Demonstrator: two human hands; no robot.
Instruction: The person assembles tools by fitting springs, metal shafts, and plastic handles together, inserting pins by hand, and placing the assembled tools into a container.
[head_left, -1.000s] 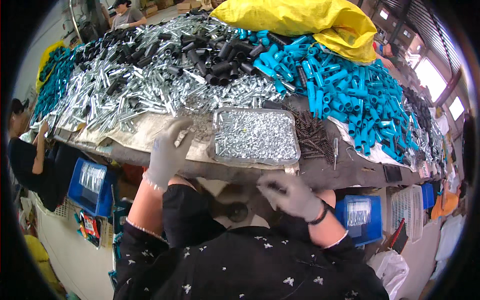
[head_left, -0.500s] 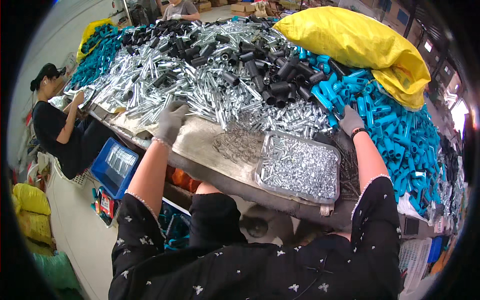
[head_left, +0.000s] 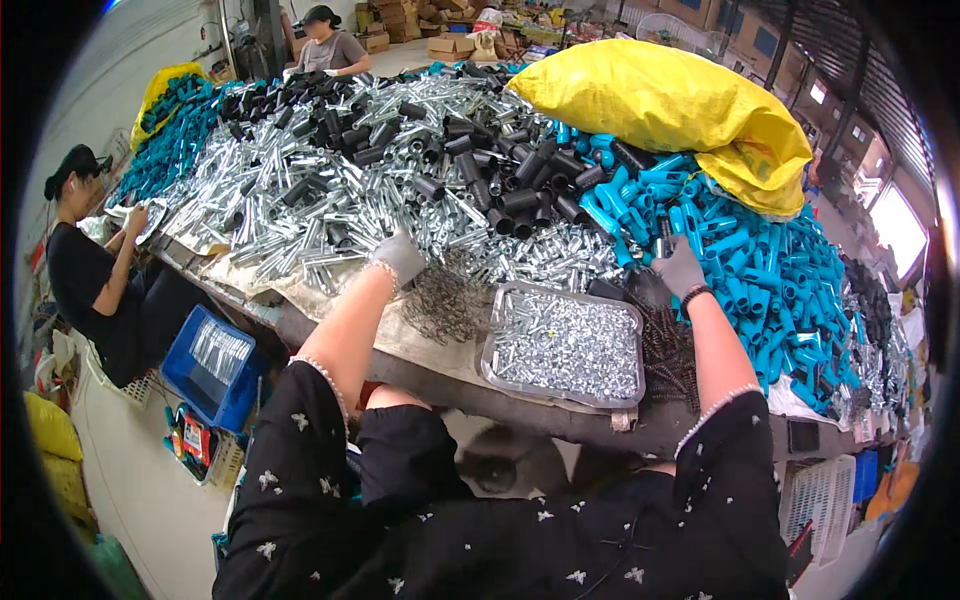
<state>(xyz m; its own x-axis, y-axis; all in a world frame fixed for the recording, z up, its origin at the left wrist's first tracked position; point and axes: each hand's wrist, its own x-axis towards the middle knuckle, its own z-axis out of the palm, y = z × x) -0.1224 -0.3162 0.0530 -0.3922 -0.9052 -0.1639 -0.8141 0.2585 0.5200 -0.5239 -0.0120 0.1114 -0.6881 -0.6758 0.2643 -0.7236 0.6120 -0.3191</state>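
My left hand [head_left: 402, 258], in a grey glove, reaches to the near edge of a heap of shiny metal tubes [head_left: 345, 215]. Its fingers are turned away, so their grip is hidden. Beside it lies a tangle of thin dark springs [head_left: 440, 303]. Also gloved, my right hand [head_left: 682, 270] is at the near left side of a pile of teal plastic sleeves [head_left: 745, 290]. Its fingers close around a small dark, slim piece that I cannot make out. Between my hands stands a clear plastic tray [head_left: 487, 372] full of small silvery parts.
Black plastic sleeves [head_left: 520, 200] lie behind the metal tubes. A large yellow sack [head_left: 660, 100] rests on the heap. At left, a person in black [head_left: 85, 265] sits near a blue bin [head_left: 205, 395]; another person [head_left: 335, 55] is at the far side. More dark springs [head_left: 668, 355] lie right of the tray.
My left hand has moved right along the heap's edge, toward the springs. My right hand stays by the teal sleeves, with a dark piece now showing at its fingers. The view has shifted.
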